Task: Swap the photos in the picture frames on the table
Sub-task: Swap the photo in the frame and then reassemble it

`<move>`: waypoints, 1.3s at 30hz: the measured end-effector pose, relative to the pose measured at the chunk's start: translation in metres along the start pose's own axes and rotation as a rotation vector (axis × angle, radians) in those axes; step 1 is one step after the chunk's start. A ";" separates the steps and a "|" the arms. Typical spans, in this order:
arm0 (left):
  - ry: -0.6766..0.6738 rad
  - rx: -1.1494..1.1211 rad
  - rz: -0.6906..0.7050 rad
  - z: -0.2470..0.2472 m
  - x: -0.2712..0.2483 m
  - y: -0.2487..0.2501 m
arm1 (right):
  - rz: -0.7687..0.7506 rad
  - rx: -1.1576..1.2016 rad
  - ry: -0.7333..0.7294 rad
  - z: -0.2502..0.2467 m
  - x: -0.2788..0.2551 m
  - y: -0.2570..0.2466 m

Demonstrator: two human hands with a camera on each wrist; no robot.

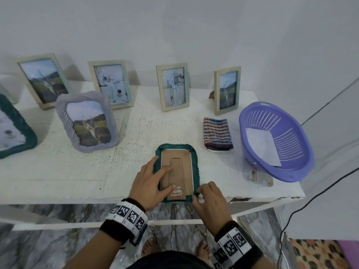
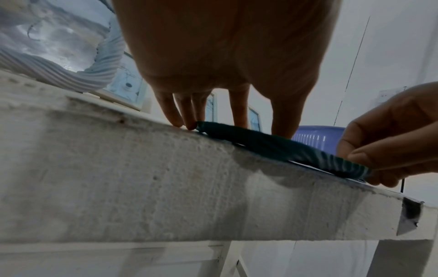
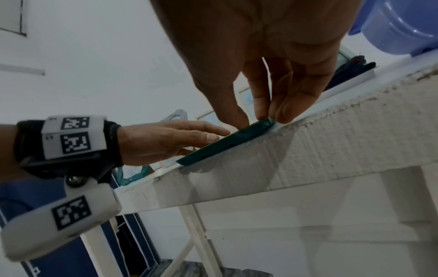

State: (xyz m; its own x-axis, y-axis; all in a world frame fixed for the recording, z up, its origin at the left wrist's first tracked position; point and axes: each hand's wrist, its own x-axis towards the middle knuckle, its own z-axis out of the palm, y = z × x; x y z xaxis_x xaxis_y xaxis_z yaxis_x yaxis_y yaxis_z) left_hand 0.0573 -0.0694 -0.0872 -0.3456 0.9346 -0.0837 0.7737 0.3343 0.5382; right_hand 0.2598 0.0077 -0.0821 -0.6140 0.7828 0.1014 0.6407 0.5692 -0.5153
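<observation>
Head view: the dark green frame (image 1: 195, 166) lies face down at the lower centre of the picture, on the near edge of the white table (image 1: 77, 171), its long axis running up the picture, away from the person. Its brown cardboard backing (image 1: 183, 169) faces up, with the folded stand flat along the same axis and a small barcode sticker (image 1: 177, 189) at the near end; the print is too small to read. The left hand (image 1: 150, 183) lies on the backing with fingers straight, pressing. The right hand (image 1: 210, 200) has its fingers curled at the frame's lower right corner, pinching there. Upper in the picture stand four pale upright frames; at left, a grey ribbed frame (image 1: 87, 121) with a cat photo and another green frame (image 1: 15, 131) at the edge. At right sit a folded striped cloth (image 1: 217, 133) and a purple basket (image 1: 275, 140) holding a white sheet.

Left wrist view: the green frame (image 2: 272, 148) lies flat on the table edge, crossing the middle of the picture. The left hand (image 2: 225, 56) reaches down with straight fingers touching it. The right hand (image 2: 391, 135), at right, grips its near corner.

Right wrist view: the right hand (image 3: 267, 61) pinches the corner of the green frame (image 3: 225, 144) between thumb and fingertips at centre. The left hand (image 3: 166, 140) lies flat on it. Both wristbands carry black-and-white square markers.
</observation>
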 end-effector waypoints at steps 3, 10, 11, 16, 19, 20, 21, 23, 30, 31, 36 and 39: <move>-0.006 0.000 -0.004 0.000 0.000 -0.001 | 0.050 0.009 -0.013 0.002 0.002 -0.003; 0.010 -0.021 -0.008 0.004 0.001 -0.003 | 0.098 0.117 -0.086 -0.007 0.004 0.001; 0.009 -0.017 -0.008 0.004 0.001 -0.003 | 0.100 0.093 -0.091 -0.007 0.004 0.000; 0.013 -0.013 -0.011 0.004 0.001 -0.003 | 0.147 0.011 -0.101 -0.007 0.006 -0.010; 0.011 -0.009 -0.011 0.005 0.001 -0.004 | 0.182 0.076 -0.084 -0.004 0.006 -0.011; 0.011 -0.011 -0.012 0.006 0.001 -0.004 | 0.184 0.103 -0.074 -0.003 0.006 -0.010; 0.010 -0.011 -0.013 0.006 0.001 -0.004 | 0.182 0.123 -0.071 -0.002 0.006 -0.009; 0.012 -0.013 -0.012 0.005 0.001 -0.004 | 0.171 0.159 -0.079 -0.002 0.006 -0.005; 0.024 -0.028 0.002 0.007 0.001 -0.006 | 0.105 0.145 -0.051 -0.007 0.007 0.004; 0.026 -0.029 0.001 0.007 0.001 -0.006 | 0.101 0.129 -0.057 -0.006 0.006 0.003; 0.018 -0.038 -0.008 0.007 0.001 -0.005 | -0.008 0.117 -0.078 -0.002 0.007 0.006; 0.018 -0.036 -0.008 0.007 0.000 -0.005 | -0.064 0.096 -0.081 -0.003 0.009 0.011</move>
State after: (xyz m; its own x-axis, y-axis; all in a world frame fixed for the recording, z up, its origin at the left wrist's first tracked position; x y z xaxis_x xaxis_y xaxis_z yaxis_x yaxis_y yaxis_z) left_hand 0.0569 -0.0699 -0.0959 -0.3615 0.9295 -0.0732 0.7513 0.3368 0.5675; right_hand 0.2630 0.0216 -0.0841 -0.6901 0.7203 0.0697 0.5539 0.5878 -0.5897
